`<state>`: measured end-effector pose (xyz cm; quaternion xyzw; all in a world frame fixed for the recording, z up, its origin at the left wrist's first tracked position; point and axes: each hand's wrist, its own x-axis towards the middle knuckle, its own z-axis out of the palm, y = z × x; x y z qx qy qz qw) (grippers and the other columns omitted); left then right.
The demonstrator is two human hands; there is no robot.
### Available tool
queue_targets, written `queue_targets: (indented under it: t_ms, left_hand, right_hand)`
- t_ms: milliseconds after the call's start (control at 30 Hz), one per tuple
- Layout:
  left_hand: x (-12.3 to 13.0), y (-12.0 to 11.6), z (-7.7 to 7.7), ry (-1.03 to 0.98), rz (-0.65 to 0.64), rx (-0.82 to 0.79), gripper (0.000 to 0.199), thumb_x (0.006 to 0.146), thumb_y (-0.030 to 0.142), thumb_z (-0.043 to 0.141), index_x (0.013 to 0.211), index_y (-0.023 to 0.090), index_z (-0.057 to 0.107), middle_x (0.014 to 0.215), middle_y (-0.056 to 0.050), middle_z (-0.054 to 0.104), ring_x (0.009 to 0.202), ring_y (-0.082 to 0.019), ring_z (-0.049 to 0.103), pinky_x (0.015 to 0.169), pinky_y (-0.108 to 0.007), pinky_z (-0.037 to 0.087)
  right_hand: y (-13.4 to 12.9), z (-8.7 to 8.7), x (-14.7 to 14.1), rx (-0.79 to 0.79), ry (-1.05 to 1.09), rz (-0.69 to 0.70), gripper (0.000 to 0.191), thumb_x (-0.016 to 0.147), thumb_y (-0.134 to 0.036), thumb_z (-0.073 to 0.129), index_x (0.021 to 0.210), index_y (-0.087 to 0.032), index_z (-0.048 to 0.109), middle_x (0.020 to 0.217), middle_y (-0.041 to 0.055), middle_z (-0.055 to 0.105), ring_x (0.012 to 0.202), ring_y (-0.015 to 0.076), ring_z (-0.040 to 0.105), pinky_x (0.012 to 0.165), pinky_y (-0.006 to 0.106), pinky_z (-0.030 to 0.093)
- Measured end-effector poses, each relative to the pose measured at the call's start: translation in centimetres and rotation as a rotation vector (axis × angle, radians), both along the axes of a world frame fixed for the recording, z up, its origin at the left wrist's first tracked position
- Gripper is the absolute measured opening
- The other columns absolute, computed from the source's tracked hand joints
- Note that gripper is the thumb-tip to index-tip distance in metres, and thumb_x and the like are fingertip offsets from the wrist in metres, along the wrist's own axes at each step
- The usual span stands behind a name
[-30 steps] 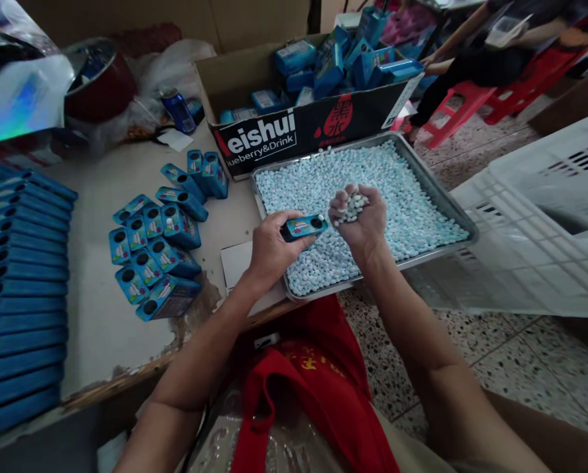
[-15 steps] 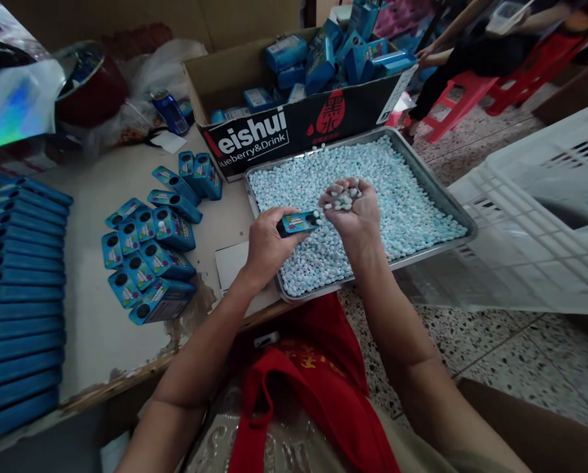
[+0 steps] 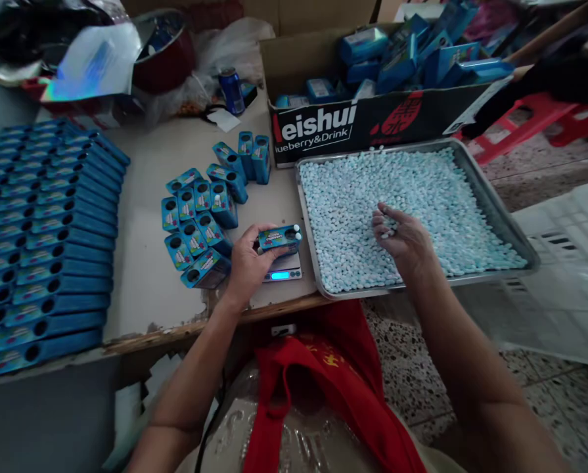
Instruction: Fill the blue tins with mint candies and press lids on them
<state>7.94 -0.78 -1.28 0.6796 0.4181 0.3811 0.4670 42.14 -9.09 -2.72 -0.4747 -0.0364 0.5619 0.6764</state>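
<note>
My left hand (image 3: 251,259) is closed around a small blue candy box (image 3: 278,238). Its dark round hole faces up, and a couple of pale candies sit by the hole. The box is over a small digital scale (image 3: 294,269) with a lit blue display; whether it touches the scale I cannot tell. Over the metal tray (image 3: 513,220), my right hand (image 3: 403,238) is cupped with its fingers curled around several pale candies. Small light-blue and white candies (image 3: 353,217) cover the tray. To the left stands a loose group of blue boxes (image 3: 195,226) with holes on top.
Rows of blue boxes (image 3: 62,263) fill the table's left side. Behind the tray, a black-printed carton (image 3: 343,128) holds more boxes. A blue can (image 3: 231,90) and a red pot (image 3: 170,62) stand at the back. White plastic crates (image 3: 569,263) are at right, near red stools (image 3: 530,121).
My left hand has carried the box left from the tray's edge to over the scale, whose lit display now shows. My right hand has drawn apart from the box, fingers more curled. The view has turned left.
</note>
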Motion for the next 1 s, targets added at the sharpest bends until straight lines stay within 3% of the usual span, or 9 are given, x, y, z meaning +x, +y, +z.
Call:
queue_targets:
  t_ms: [133, 233, 367, 500, 600, 733, 867, 933, 1000]
  left_hand:
    - [-0.9, -0.2, -0.6, 0.034, -0.047, 0.080, 0.055, 0.081, 0.028, 0.100, 0.131, 0.024, 0.078, 0.128, -0.008, 0.082, 0.119, -0.028, 0.079, 0.109, -0.042, 0.063]
    - [-1.9, -0.4, 0.7, 0.084, -0.056, 0.268, 0.059, 0.088, 0.037, 0.098, 0.140, 0.026, 0.074, 0.141, -0.009, 0.077, 0.134, -0.030, 0.073, 0.121, -0.048, 0.057]
    - [-2.8, -0.1, 3.2, 0.149, -0.023, 0.502, 0.029, 0.102, 0.042, 0.085, 0.127, 0.029, 0.077, 0.129, -0.005, 0.080, 0.125, -0.026, 0.075, 0.114, -0.045, 0.060]
    - [-1.2, 0.6, 4.3, 0.145, -0.013, 0.638, 0.022, 0.104, 0.043, 0.082, 0.121, 0.030, 0.076, 0.119, -0.003, 0.081, 0.114, -0.026, 0.076, 0.105, -0.047, 0.062]
    - [0.8, 0.9, 4.4, 0.198, -0.089, 0.604, 0.015, 0.105, 0.042, 0.081, 0.116, 0.032, 0.077, 0.116, -0.004, 0.081, 0.113, -0.027, 0.075, 0.107, -0.048, 0.060]
    - [2.5, 1.0, 4.4, 0.281, -0.111, 0.547, 0.018, 0.101, 0.041, 0.086, 0.114, 0.031, 0.078, 0.118, -0.006, 0.081, 0.117, -0.028, 0.074, 0.110, -0.047, 0.058]
    - [3.1, 0.9, 4.1, 0.346, -0.148, 0.500, 0.025, 0.097, 0.041, 0.090, 0.113, 0.026, 0.079, 0.121, -0.008, 0.080, 0.119, -0.029, 0.075, 0.112, -0.047, 0.056]
    - [3.3, 0.8, 3.9, 0.367, -0.155, 0.477, 0.024, 0.095, 0.040, 0.092, 0.111, 0.026, 0.080, 0.121, -0.008, 0.080, 0.118, -0.030, 0.075, 0.112, -0.047, 0.056]
    - [3.5, 0.7, 3.8, 0.374, -0.155, 0.463, 0.024, 0.094, 0.037, 0.093, 0.110, 0.026, 0.081, 0.121, -0.007, 0.080, 0.118, -0.030, 0.075, 0.113, -0.047, 0.055]
  right_hand:
    - [-0.3, 1.3, -0.7, -0.128, -0.085, 0.097, 0.019, 0.087, -0.011, 0.080, 0.099, -0.022, 0.069, 0.077, -0.0016, 0.063, 0.053, 0.0074, 0.051, 0.038, 0.012, 0.038]
    - [-0.9, 2.8, -0.9, -0.197, -0.117, 0.160, 0.019, 0.087, -0.006, 0.074, 0.099, -0.020, 0.071, 0.073, -0.0031, 0.061, 0.049, 0.0050, 0.045, 0.038, 0.012, 0.029]
    - [-1.2, 4.2, -0.8, -0.248, -0.085, 0.060, 0.027, 0.096, -0.001, 0.049, 0.085, -0.019, 0.068, 0.071, -0.0009, 0.056, 0.051, 0.0025, 0.043, 0.046, 0.014, 0.025]
    - [-1.1, 4.2, -1.3, -0.287, -0.128, 0.003, 0.029, 0.098, -0.007, 0.046, 0.085, -0.017, 0.070, 0.076, 0.0028, 0.056, 0.057, 0.0046, 0.046, 0.050, 0.017, 0.030]
    - [-1.5, 3.9, -1.4, -0.320, -0.059, 0.000, 0.026, 0.093, -0.002, 0.049, 0.089, -0.016, 0.071, 0.080, 0.0038, 0.059, 0.060, 0.0047, 0.048, 0.051, 0.013, 0.031]
    - [-2.7, 3.1, -1.1, -0.235, -0.032, -0.028, 0.022, 0.082, 0.002, 0.061, 0.087, -0.018, 0.068, 0.079, 0.0011, 0.059, 0.056, 0.0030, 0.042, 0.047, 0.009, 0.026]
    - [-3.2, 2.7, -1.8, -0.220, -0.278, -0.046, 0.013, 0.079, -0.009, 0.077, 0.089, -0.018, 0.075, 0.070, -0.0005, 0.057, 0.055, 0.0068, 0.043, 0.043, 0.012, 0.033]
    - [-2.9, 2.9, -2.2, -0.204, -0.346, 0.013, 0.011, 0.078, -0.013, 0.081, 0.088, -0.016, 0.078, 0.068, 0.0001, 0.057, 0.057, 0.0078, 0.047, 0.044, 0.013, 0.037]
    - [-2.3, 3.2, -2.4, -0.204, -0.244, 0.102, 0.013, 0.075, -0.013, 0.082, 0.087, -0.016, 0.076, 0.069, 0.0002, 0.058, 0.057, 0.0068, 0.047, 0.044, 0.012, 0.037]
